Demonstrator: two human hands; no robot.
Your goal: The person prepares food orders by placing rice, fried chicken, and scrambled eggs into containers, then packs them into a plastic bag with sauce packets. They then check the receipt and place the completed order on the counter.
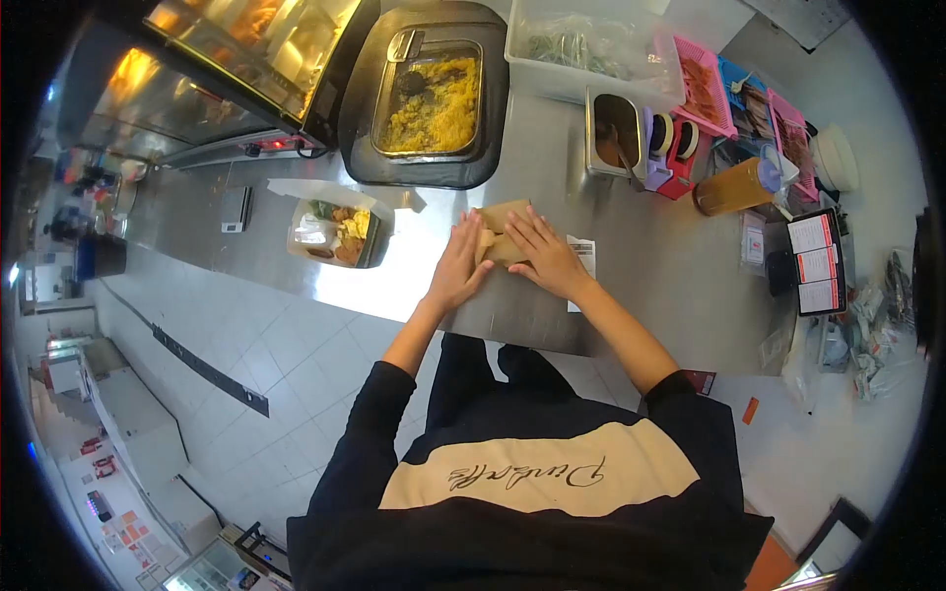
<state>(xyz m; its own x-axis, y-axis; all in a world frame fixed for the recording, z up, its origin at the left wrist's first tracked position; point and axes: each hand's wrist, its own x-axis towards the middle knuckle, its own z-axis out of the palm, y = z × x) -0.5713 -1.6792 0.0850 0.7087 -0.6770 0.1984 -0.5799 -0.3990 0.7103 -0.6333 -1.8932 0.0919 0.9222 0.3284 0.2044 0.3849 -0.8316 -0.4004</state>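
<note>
The brown kraft box (504, 250) lies on the steel counter (680, 266) directly under and between both palms. The left hand (461, 264) rests along its left side and the right hand (545, 256) across its right, fingers extended and pinching nothing visible. A printed paper slip (585, 258) sits partly beneath the right hand. Leftward stands an open food box (336, 231); beyond, a tray of yellow rice (434, 106) and a metal container (593, 163) stand apart, leaving the hands unobstructed.
</note>
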